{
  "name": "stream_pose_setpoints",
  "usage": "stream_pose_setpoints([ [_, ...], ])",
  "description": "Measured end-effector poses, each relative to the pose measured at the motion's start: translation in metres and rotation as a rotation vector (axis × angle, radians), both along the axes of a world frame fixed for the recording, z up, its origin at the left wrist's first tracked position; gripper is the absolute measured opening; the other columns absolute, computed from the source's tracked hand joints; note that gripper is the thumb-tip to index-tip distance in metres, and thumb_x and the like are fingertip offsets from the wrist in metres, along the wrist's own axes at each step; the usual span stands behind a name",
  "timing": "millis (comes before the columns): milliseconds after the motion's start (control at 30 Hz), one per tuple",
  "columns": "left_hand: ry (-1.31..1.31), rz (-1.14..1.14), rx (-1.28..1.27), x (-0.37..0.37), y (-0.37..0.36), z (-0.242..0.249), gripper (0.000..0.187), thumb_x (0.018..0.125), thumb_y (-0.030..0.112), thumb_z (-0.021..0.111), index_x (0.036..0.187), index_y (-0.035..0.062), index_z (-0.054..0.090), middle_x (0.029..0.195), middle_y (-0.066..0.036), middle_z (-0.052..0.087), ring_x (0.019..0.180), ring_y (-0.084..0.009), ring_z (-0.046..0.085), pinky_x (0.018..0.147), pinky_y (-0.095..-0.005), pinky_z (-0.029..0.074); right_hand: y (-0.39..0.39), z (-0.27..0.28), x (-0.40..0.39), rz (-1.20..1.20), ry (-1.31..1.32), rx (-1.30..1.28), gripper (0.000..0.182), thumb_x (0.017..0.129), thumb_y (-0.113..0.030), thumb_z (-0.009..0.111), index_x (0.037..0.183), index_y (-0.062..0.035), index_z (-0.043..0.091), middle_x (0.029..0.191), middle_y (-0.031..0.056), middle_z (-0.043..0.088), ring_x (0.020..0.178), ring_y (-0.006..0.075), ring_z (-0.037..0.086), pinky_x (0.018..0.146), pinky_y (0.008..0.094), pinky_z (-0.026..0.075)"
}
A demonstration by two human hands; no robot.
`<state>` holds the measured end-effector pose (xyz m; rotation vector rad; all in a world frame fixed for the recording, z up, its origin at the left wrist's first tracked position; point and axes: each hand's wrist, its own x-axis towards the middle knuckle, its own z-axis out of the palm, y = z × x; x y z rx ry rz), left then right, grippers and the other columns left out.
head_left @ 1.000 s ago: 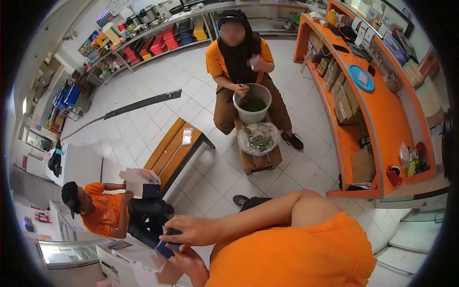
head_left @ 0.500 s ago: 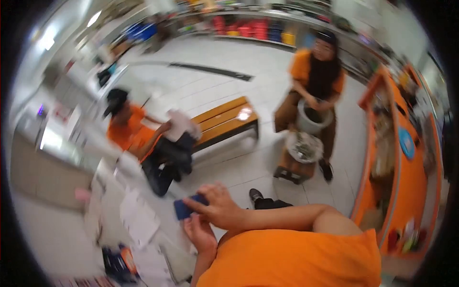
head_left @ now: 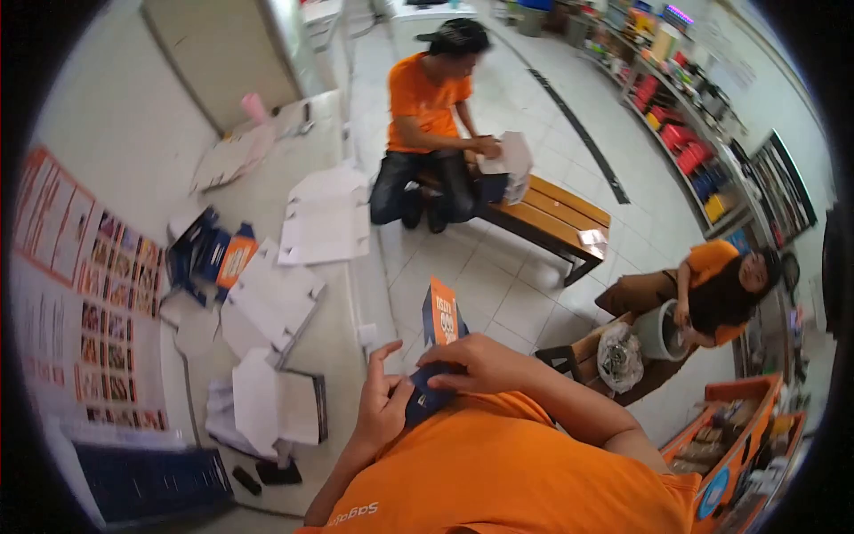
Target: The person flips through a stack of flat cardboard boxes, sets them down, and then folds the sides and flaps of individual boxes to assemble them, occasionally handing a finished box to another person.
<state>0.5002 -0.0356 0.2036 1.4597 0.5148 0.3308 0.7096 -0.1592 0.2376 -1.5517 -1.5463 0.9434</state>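
A small dark blue box (head_left: 425,396) sits between both my hands, close to my orange shirt. My left hand (head_left: 382,402) cups its left side with the fingers raised. My right hand (head_left: 476,363) lies over its top, fingers curled on it. An orange and blue flap (head_left: 442,311) of the same packaging sticks up just above my right hand.
The white counter (head_left: 342,311) on my left carries flattened white cartons (head_left: 325,218), blue and orange boxes (head_left: 209,254) and a poster (head_left: 67,303). One person sits on a wooden bench (head_left: 551,214) holding a carton; another sits by a grey bucket (head_left: 663,331) near an orange counter (head_left: 734,445).
My view has swung left and down toward the white counter. My hands and the blue box have drawn closer to my chest, and the orange flap now shows.
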Motion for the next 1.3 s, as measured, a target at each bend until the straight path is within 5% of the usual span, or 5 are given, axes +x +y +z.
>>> stream_pose_setpoints([
  [433, 0.241, 0.489, 0.656, -0.062, 0.000, 0.024, 0.076, 0.092, 0.018, 0.071, 0.155, 0.0007, 0.033, 0.081, -0.009, 0.074, 0.090, -0.0289, 0.068, 0.086, -0.0404, 0.044, 0.108, 0.036, -0.064, 0.381, -0.323, -0.067, 0.023, 0.102, -0.023, 0.062, 0.100, -0.0003, 0.067, 0.085, 0.0220, 0.068, 0.079, 0.0418, 0.066, 0.073, 0.0486, 0.050],
  [633, 0.268, 1.044, 0.818, -0.127, 0.027, 0.010, 0.067, 0.085, 0.029, 0.081, 0.143, 0.0097, 0.055, 0.149, -0.024, 0.048, 0.120, -0.0380, 0.063, 0.105, -0.0543, 0.045, 0.166, 0.011, -0.044, 0.444, -0.442, 0.014, 0.028, 0.097, -0.024, 0.069, 0.093, 0.0007, 0.057, 0.077, 0.0192, 0.059, 0.080, 0.0380, 0.064, 0.068, 0.0469, 0.052],
  [900, 0.186, 0.885, 0.448, -0.118, -0.011, -0.010, 0.038, 0.079, 0.023, 0.088, 0.112, 0.0115, 0.072, 0.152, -0.029, 0.043, 0.132, -0.0428, 0.056, 0.099, -0.0473, 0.055, 0.224, -0.061, -0.072, 0.116, -0.147, -0.064, 0.047, 0.089, -0.002, 0.071, 0.128, -0.0003, 0.046, 0.104, 0.0154, 0.064, 0.091, 0.0271, 0.066, 0.076, 0.0395, 0.057],
  [967, 0.140, 0.857, 0.886, -0.109, -0.006, -0.008, 0.034, 0.082, 0.026, 0.086, 0.109, 0.0116, 0.072, 0.151, -0.028, 0.044, 0.134, -0.0439, 0.053, 0.097, -0.0456, 0.056, 0.256, -0.104, -0.076, 0.535, -0.399, 0.951, 0.052, 0.089, -0.008, 0.072, 0.133, -0.0004, 0.046, 0.096, 0.0161, 0.063, 0.089, 0.0317, 0.066, 0.081, 0.0458, 0.055],
  [1300, 0.520, 1.405, 0.409, -0.217, 0.011, -0.142, 0.055, 0.089, 0.024, 0.077, 0.139, 0.0122, 0.057, 0.124, -0.014, 0.057, 0.092, -0.0242, 0.062, 0.078, -0.0376, 0.055, 0.341, -0.169, -0.204, 0.391, -0.393, 0.206, 0.059, 0.080, -0.036, 0.084, 0.116, 0.0070, 0.065, 0.107, 0.0293, 0.072, 0.102, 0.0478, 0.068, 0.092, 0.0493, 0.054],
])
